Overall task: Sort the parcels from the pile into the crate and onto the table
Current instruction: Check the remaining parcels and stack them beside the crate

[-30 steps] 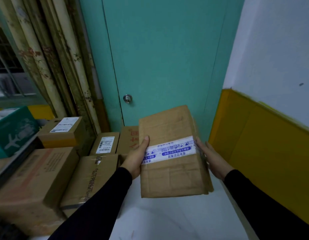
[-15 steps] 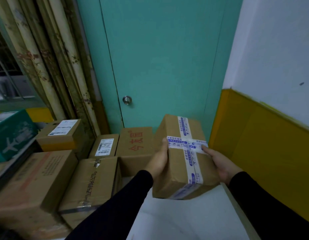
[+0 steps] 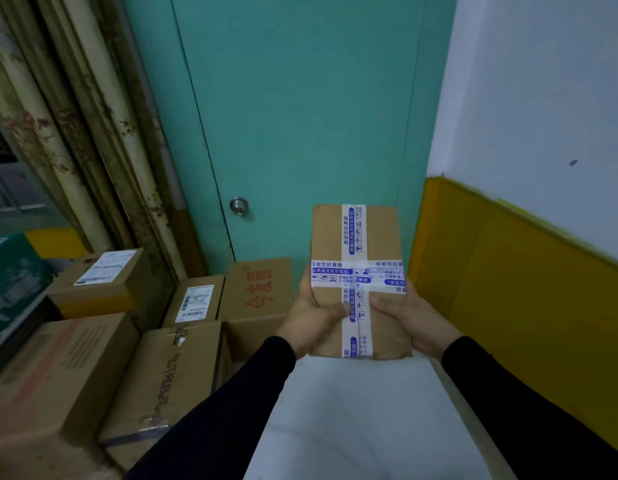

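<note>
I hold a brown cardboard parcel (image 3: 380, 237) crossed by white tape with blue print, up in front of the teal door. My left hand (image 3: 312, 322) grips its lower left side, thumb lying across the taped face. My right hand (image 3: 409, 318) grips the lower right side, thumb also on top. The taped face points toward me. Below the parcel lies a white table top (image 3: 352, 420). No crate is in view.
A pile of cardboard boxes (image 3: 169, 372) stands at the left, one with red characters (image 3: 259, 289) and two with white labels. A green box (image 3: 13, 282) sits at the far left. The teal door (image 3: 300, 116) and a yellow-and-white wall (image 3: 525, 289) close the space.
The parcel has been turned in my hands: first its plain broad face showed, then an edge, and now the face with crossed tape faces me. Both hands shifted their grip lower.
</note>
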### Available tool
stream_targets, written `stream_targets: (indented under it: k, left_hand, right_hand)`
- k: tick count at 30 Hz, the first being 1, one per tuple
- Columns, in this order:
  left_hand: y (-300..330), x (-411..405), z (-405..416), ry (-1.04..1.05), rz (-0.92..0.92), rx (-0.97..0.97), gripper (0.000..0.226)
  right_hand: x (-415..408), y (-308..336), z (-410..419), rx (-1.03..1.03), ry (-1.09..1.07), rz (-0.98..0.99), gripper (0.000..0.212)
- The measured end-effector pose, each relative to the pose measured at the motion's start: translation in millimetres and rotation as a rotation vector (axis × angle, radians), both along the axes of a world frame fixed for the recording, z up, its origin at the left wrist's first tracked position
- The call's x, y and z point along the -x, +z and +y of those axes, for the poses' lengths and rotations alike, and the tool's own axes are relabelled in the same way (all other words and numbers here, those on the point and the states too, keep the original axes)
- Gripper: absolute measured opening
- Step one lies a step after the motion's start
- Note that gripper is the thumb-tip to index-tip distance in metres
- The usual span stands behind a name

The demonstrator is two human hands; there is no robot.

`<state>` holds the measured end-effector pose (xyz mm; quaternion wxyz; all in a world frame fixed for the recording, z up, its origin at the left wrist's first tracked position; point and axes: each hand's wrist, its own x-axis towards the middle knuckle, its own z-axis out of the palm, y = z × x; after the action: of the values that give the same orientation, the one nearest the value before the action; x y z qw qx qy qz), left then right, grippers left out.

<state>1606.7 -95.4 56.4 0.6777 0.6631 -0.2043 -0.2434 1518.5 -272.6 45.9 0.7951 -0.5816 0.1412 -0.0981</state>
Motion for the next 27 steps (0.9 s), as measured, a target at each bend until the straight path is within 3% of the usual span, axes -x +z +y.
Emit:
stream_targets:
  k: [7, 14, 17, 19, 23, 24, 27]
  left_hand:
    - [-1.7, -2.5, 10.5, -0.007, 0.011, -0.04, 0.079]
    - [-2.4, 2.9, 17.8, 0.03, -0.003, -0.066, 0.082]
    - [4.7, 4.7, 18.8, 0.13, 0.047, -0.047, 0.067]
    - [9.9, 3.5, 18.3, 0.195, 0.074, -0.052, 0.062]
    - [11.8, 5.0, 15.1, 0.225, -0.002, -0.199, 0.104]
    - [8.3, 3.8, 13.4, 0.229, -0.021, -0.237, 0.105]
    - [9.9, 9.4, 13.8, 0.192, -0.003, -0.203, 0.072]
  right_hand:
    - [-2.3, 0.4, 6.5, 0.015, 0.045, 0.012, 0.055]
    - [-3.5, -9.2, 14.6, 0.058, -0.047, 0.024, 0.055]
    - [-7.8, -5.6, 15.4, 0.016, -0.142, 0.032, 0.068]
    - [-10.3, -2.1, 15.5, -0.029, -0.172, 0.025, 0.063]
    - [-11.2, 1.7, 21.4, -0.048, -0.126, 0.03, 0.055]
    - [-10.9, 3.0, 23.7, -0.032, -0.122, 0.023, 0.049]
    - [-8.5, 7.7, 31.1, 0.013, -0.117, 0.002, 0.03]
